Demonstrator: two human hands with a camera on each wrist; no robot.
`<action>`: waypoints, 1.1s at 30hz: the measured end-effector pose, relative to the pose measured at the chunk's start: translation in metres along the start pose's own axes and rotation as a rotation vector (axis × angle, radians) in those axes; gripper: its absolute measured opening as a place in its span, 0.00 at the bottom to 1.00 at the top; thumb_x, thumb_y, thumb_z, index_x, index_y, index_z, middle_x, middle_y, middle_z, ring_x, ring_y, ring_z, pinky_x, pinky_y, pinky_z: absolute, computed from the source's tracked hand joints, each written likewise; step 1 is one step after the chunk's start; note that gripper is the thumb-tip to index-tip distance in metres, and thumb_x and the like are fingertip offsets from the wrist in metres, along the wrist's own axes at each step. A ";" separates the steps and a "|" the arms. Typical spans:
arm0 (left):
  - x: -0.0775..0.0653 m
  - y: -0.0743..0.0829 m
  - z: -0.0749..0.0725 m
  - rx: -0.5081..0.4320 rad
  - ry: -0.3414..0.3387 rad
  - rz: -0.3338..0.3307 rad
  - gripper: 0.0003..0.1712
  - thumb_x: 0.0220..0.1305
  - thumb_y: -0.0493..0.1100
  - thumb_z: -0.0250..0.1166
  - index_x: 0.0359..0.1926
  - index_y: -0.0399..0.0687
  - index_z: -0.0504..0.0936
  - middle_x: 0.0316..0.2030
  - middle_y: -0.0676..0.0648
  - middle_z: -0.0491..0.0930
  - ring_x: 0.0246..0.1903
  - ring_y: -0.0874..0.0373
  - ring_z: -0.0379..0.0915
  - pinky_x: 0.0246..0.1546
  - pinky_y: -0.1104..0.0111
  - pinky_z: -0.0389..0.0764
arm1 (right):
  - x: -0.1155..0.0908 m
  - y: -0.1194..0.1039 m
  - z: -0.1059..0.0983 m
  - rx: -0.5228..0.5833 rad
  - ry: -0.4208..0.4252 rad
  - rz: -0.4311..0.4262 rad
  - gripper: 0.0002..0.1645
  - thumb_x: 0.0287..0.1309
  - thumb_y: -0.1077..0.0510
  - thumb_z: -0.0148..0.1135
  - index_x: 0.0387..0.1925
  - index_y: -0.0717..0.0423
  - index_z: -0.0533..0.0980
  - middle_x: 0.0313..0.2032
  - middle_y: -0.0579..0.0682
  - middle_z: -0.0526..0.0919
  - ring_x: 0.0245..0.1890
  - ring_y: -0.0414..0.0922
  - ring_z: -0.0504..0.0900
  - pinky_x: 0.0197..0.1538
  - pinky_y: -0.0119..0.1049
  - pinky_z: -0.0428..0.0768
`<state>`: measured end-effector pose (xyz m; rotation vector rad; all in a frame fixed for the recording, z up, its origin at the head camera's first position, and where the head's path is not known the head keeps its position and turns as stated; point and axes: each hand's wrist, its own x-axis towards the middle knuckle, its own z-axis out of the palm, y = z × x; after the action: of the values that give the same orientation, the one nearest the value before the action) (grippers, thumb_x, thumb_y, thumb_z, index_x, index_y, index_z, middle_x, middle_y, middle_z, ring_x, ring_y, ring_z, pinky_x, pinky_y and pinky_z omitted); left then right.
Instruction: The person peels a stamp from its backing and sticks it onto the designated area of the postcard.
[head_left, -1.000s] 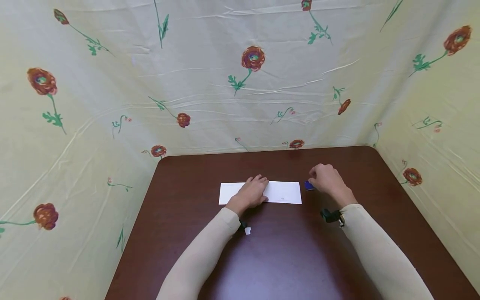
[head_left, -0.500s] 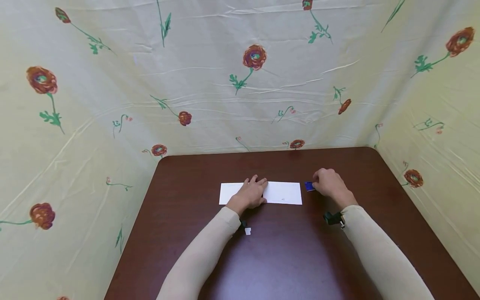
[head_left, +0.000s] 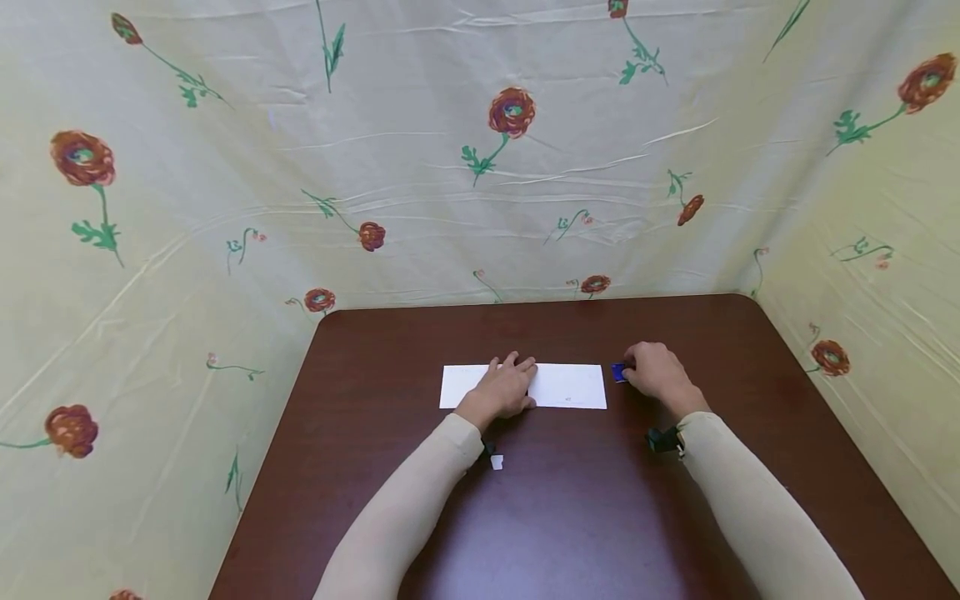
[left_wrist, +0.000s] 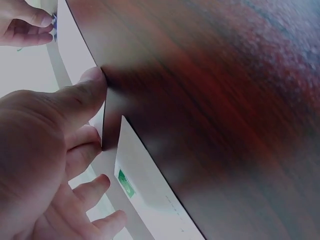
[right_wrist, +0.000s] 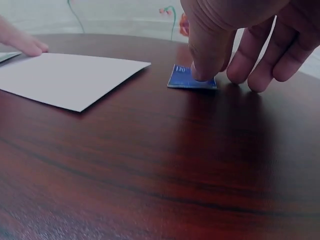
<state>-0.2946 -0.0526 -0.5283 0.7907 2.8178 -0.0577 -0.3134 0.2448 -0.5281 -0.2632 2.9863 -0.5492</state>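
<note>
Easing right hand slightly down-frame, touching blue piece right of centre with thumb; likely engaging it, can't tell if pinching. Resting left hand, fingers apart, on white card mid-frame.

A small blue piece with pale print lies print-up, partly covered. Just left of the blue piece is a mostly blank white card; farther left, past a narrow gap, a green-marked white card.
</note>
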 end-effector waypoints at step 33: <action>0.001 0.000 0.001 -0.001 -0.037 -0.034 0.42 0.70 0.58 0.61 0.77 0.51 0.58 0.78 0.51 0.55 0.77 0.46 0.50 0.73 0.45 0.55 | -0.015 -0.001 -0.012 0.093 0.088 -0.055 0.03 0.58 0.61 0.65 0.34 0.57 0.80 0.29 0.53 0.82 0.28 0.48 0.76 0.32 0.39 0.78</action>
<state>-0.2948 -0.0521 -0.5292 0.7343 2.7963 -0.0756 -0.3003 0.2506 -0.5160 -0.3230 3.0343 -0.7222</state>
